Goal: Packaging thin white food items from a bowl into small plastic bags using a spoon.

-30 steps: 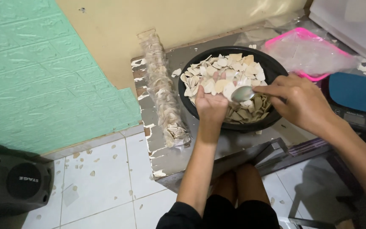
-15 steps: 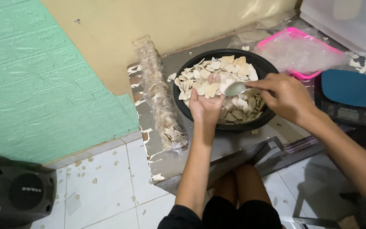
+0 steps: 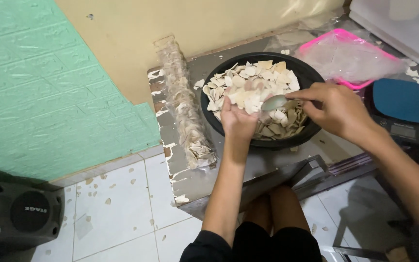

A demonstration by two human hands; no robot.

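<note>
- The left hand [image 3: 237,118] lies palm up over the 7 o'clock rim of the black bowl [image 3: 311,73], fingers cupped apart around a small heap of pale chips [image 3: 246,99].
- The right hand [image 3: 338,109] comes in from 3 o'clock, its fingers pinched together on the handle of a metal spoon [image 3: 273,102]; the spoon's bowl sits just beside the chips in the left palm.
- The black bowl stands on the grey counter [image 3: 202,179] and is filled with more pale, broken chips [image 3: 267,73].
- At 9 o'clock of the bowl, a long clear bag of chips [image 3: 184,104] lies along the counter's edge.
- At 1 o'clock, a pink tray [image 3: 345,35] carries a clear plastic bag.
- At 3 o'clock, behind the right hand, sits a scale with a blue top [image 3: 406,102].
- Crumbs are scattered over the white floor tiles [image 3: 117,213] at 8 o'clock, near a black speaker [image 3: 18,213].
</note>
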